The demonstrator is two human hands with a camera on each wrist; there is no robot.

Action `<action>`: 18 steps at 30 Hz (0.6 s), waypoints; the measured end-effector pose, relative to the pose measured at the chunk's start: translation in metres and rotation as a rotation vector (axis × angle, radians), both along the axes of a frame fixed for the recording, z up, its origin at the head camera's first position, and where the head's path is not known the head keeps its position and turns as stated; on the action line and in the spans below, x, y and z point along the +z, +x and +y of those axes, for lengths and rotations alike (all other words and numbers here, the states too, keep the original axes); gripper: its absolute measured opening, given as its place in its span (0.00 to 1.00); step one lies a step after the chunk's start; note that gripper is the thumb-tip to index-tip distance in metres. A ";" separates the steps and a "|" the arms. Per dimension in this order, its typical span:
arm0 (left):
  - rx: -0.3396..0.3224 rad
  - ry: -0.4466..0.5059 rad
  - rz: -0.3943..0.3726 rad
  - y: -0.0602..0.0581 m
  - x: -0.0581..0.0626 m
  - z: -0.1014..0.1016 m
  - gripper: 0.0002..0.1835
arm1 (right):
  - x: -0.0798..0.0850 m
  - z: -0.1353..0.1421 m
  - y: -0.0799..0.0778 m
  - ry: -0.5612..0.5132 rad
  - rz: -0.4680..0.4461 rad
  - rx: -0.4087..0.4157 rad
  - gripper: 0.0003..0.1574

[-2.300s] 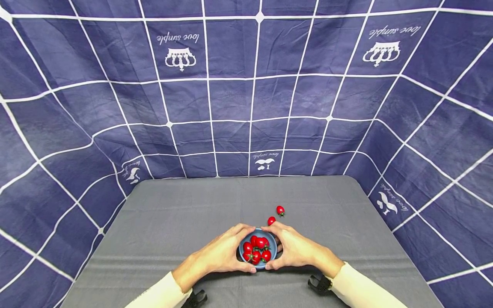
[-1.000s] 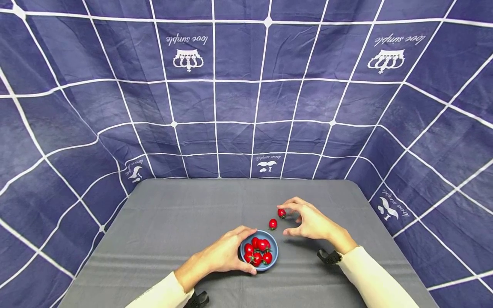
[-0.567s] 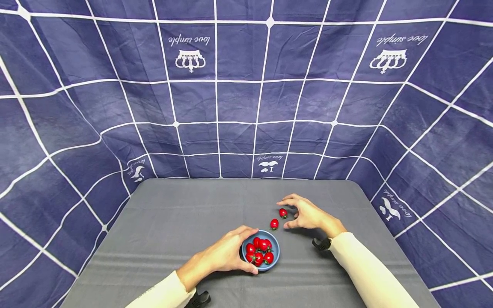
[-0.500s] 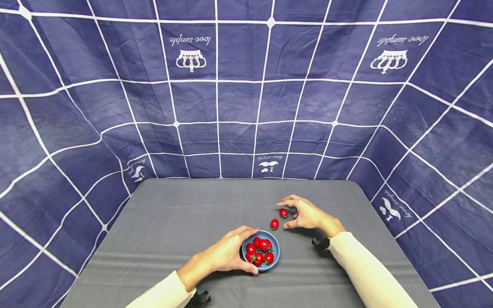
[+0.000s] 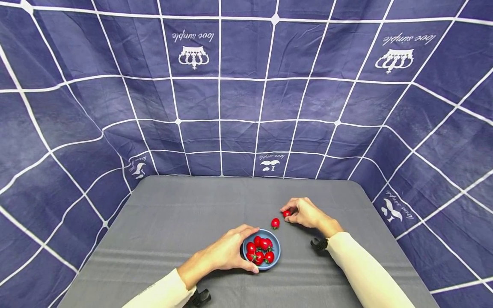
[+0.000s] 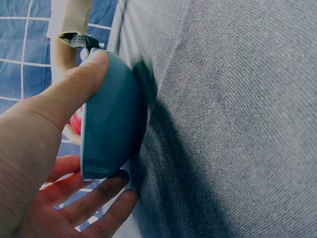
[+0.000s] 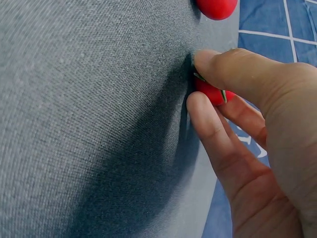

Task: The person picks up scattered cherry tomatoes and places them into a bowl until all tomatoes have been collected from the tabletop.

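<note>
In the head view my left hand (image 5: 229,251) holds a small blue bowl (image 5: 277,259) by its left side, thumb at the near rim and fingers at the far one. Several red cherry tomatoes (image 5: 259,257) with green stems lie inside. The left wrist view shows the bowl's outer wall (image 6: 111,116) with the thumb over its rim. Up and right of the bowl, my right hand (image 5: 307,213) pinches a cherry tomato (image 7: 212,91) low at the cloth, thumb and fingers on either side. Another loose cherry tomato (image 5: 275,223) lies between that hand and the bowl.
A grey cloth (image 5: 185,218) covers the table, with wrinkles along its near part. Dark blue curtains (image 5: 239,102) with white grid lines stand behind the table and along both sides. Black straps (image 5: 319,244) are on both wrists.
My right hand has left the bowl, reached up and right to the farther loose tomato, and its spread fingers have closed round it. My left hand stays on the bowl.
</note>
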State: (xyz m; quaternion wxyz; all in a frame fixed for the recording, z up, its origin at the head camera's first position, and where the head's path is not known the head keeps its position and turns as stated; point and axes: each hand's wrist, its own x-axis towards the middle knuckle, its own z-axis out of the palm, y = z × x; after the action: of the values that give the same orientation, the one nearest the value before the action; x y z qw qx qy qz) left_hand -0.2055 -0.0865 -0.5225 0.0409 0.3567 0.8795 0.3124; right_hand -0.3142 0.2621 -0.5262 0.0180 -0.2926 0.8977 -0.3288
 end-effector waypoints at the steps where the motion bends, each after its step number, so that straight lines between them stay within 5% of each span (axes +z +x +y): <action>1: 0.000 0.000 0.000 0.000 0.000 0.000 0.58 | 0.000 0.001 0.000 0.002 0.008 -0.001 0.18; 18: 0.041 0.016 -0.041 0.001 0.001 0.002 0.61 | 0.009 0.008 0.013 -0.029 0.061 -0.016 0.17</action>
State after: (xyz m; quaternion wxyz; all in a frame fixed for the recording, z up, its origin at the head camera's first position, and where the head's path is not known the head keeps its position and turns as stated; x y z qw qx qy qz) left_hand -0.2043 -0.0841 -0.5211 0.0496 0.3327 0.8830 0.3275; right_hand -0.3014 0.2700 -0.5168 -0.0163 -0.2955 0.8954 -0.3327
